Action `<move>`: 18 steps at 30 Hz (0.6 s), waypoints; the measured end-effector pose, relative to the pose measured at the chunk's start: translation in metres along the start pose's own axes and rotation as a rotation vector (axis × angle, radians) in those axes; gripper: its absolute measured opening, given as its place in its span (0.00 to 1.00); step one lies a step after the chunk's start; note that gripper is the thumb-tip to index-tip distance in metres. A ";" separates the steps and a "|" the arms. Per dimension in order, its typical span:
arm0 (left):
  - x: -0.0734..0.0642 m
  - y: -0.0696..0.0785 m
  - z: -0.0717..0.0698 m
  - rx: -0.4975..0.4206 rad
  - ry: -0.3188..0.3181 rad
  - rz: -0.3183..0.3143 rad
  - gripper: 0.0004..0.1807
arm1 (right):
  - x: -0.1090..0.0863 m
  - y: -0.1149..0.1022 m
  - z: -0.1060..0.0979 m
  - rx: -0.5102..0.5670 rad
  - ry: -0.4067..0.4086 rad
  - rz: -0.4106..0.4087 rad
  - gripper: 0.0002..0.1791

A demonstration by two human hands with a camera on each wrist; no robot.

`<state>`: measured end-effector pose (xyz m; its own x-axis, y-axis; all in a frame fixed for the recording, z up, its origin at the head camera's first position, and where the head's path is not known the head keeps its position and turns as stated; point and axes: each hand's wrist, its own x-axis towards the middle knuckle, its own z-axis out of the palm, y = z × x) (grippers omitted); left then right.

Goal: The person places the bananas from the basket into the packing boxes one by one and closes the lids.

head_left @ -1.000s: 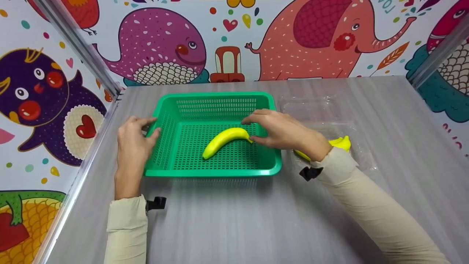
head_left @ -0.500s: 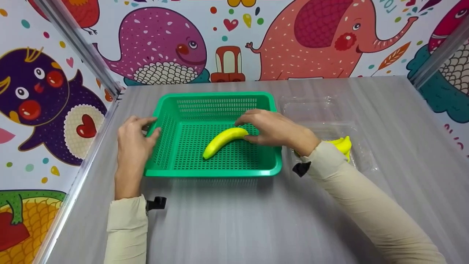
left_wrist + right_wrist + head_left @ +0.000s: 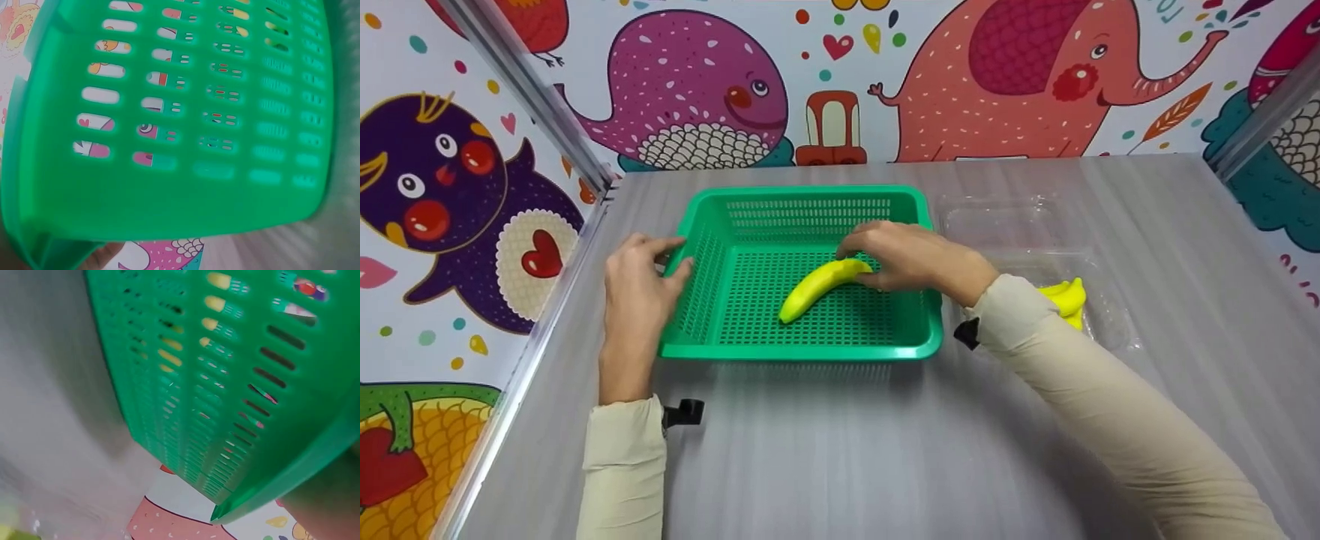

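Note:
A yellow banana (image 3: 814,292) lies slantwise on the mesh floor of a green plastic basket (image 3: 802,352). My right hand (image 3: 911,259) reaches over the basket's right side and pinches the banana's upper right end between thumb and fingers. At the left rim, my left hand (image 3: 637,292) holds the basket's edge, thumb on the inner side. The left wrist view shows the slotted basket wall (image 3: 169,208) close up, with a bit of the left fingers (image 3: 104,256) below the rim. Through the slots of the wall (image 3: 225,410) in the right wrist view, yellow shows.
Right of the basket stands a clear plastic container (image 3: 1110,315) with more yellow bananas (image 3: 1065,296), partly hidden by the right sleeve. Its clear lid part (image 3: 997,225) lies behind. Printed cartoon walls (image 3: 697,90) bound the grey table (image 3: 810,450) at the back and left.
My right hand has moved a little left and its thumb and fingers have closed on the banana's end. The left hand stays at the rim. The head view has shifted slightly.

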<state>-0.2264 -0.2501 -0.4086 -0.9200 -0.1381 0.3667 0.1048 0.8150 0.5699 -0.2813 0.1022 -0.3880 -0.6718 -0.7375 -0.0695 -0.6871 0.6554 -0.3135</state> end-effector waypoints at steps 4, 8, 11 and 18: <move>0.000 0.000 0.000 0.003 0.002 -0.005 0.16 | 0.004 0.001 0.004 -0.027 -0.027 0.008 0.22; 0.000 0.001 0.000 0.000 -0.004 -0.020 0.17 | 0.008 0.001 0.008 -0.029 -0.041 0.013 0.23; 0.000 0.001 0.000 -0.001 -0.005 -0.025 0.17 | 0.012 -0.001 0.011 -0.029 -0.049 0.010 0.24; 0.000 0.000 0.000 -0.002 -0.001 -0.013 0.16 | 0.019 -0.002 0.016 -0.057 -0.051 -0.004 0.27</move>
<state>-0.2261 -0.2499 -0.4081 -0.9219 -0.1477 0.3583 0.0936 0.8122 0.5758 -0.2882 0.0842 -0.4039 -0.6551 -0.7465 -0.1168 -0.7055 0.6596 -0.2592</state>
